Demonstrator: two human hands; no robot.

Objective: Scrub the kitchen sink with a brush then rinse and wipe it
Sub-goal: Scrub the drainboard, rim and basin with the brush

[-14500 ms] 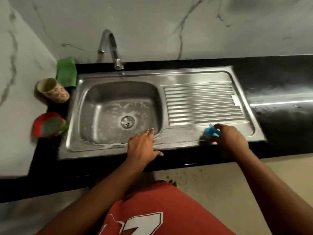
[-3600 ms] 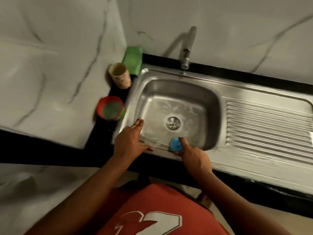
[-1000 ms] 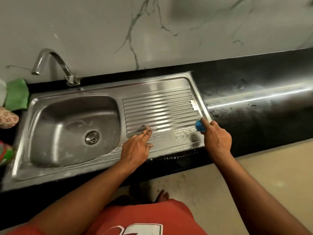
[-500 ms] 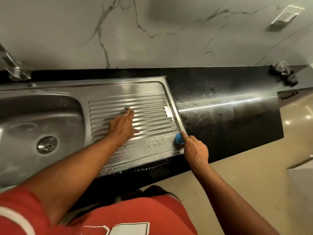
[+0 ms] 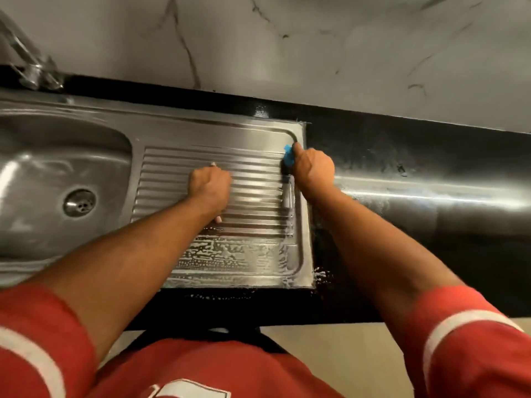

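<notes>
Overhead, a white marble wall (image 5: 316, 47) with dark veins runs across the top. Below it lies the glossy black table (image 5: 416, 156), a bright streak of light reflected along it. Set into the table is the stainless-steel sink (image 5: 201, 124), its basin (image 5: 57, 156) on the left and its ridged drainboard (image 5: 253, 202) on the right. Two bare forearms reach in from red sleeves (image 5: 37, 340) with white bands. White suds (image 5: 230, 254) cover the near strip of the drainboard and trail up its right edge, and a few flecks have spilled onto the table at the near right corner.

The left hand (image 5: 211, 186) rests palm down on the ridges in the middle of the drainboard, grasping nothing. The right hand (image 5: 313, 170) sits at the far right corner of the drainboard, fingers curled round a blue brush (image 5: 288, 156) – only a sliver of blue shows past the knuckles, pressed against the steel just inside the raised rim.

A blurred tap (image 5: 28, 70) stands at the upper left, and the round drain strainer (image 5: 79, 202) sits in the basin floor.
</notes>
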